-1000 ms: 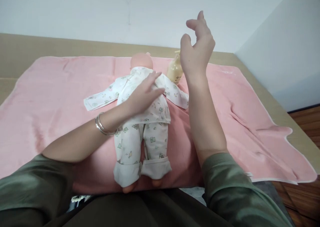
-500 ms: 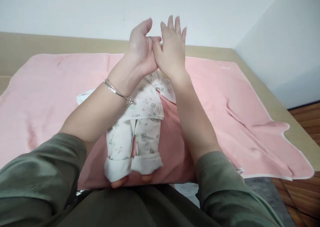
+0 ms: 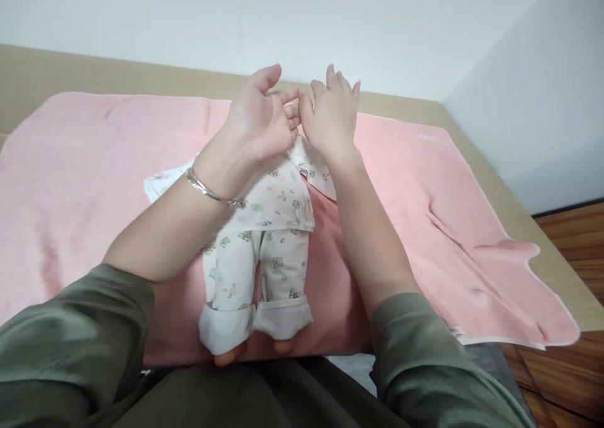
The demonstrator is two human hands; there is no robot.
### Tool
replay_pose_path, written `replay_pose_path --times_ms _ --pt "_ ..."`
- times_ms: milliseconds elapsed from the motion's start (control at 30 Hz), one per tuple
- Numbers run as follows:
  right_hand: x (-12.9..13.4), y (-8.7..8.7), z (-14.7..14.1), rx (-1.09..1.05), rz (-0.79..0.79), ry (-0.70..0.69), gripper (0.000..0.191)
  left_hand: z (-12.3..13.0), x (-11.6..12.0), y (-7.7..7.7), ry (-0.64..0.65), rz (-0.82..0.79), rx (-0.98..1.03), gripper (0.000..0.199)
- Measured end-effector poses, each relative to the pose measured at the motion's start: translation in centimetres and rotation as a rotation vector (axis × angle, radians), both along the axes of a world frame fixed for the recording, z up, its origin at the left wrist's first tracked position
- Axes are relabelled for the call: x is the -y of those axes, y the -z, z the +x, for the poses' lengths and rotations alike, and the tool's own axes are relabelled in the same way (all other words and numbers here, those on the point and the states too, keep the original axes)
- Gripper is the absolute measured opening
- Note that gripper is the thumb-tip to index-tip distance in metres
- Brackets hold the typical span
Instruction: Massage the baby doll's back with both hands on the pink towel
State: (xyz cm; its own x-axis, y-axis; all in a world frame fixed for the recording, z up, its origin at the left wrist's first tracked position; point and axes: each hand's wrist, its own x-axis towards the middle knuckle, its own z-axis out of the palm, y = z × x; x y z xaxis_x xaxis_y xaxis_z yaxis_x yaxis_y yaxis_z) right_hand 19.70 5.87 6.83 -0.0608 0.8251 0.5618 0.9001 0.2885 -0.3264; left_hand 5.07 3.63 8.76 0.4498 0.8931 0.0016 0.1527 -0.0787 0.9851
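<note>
My left hand is raised palm up with its thumb out, its fingertips reaching toward my right hand. The right hand shows its back, fingers spread, its thumb at the left fingertips; whether they touch I cannot tell. Nothing is seen in either hand. Below them a doll lies on a pink blanket, dressed in a white printed top and matching pants with turned-up cuffs. Its feet poke out at the near edge. My hands and forearms hide the doll's head and part of its upper body.
The blanket covers much of a wooden table, whose edge shows at the back and right. A white wall rises behind it. Wooden flooring is visible at the lower right.
Both hands have come down a little in view. More of the left fingers now shows as the right hand shifts slightly right. The doll lies in the same place.
</note>
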Motion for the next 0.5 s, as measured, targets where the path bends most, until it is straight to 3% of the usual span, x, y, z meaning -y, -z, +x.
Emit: replay_pose_path --times_ms 100,200,333,400,500 --pt "-0.4 0.5 0.5 -0.076 0.07 -0.059 0.028 -1.0 2.3 -1.8 -0.008 -0.041 0.025 0.081" --pt "-0.5 0.8 0.7 -0.097 0.04 -0.079 0.03 -2.2 5.3 -4.6 -0.016 -0.16 0.155 0.075" --pt "-0.8 1.5 0.5 -0.108 0.069 -0.013 0.033 -4.5 8.5 -7.9 -0.168 -0.133 0.236 0.074" --pt "-1.2 2.1 0.3 -0.114 0.118 0.027 0.034 -5.9 9.4 -8.5 -0.2 -0.126 0.314 0.072" --pt "-2.2 3.1 -0.1 -0.112 0.168 0.085 0.036 -8.3 9.3 -8.5 -0.102 -0.093 0.296 0.073"
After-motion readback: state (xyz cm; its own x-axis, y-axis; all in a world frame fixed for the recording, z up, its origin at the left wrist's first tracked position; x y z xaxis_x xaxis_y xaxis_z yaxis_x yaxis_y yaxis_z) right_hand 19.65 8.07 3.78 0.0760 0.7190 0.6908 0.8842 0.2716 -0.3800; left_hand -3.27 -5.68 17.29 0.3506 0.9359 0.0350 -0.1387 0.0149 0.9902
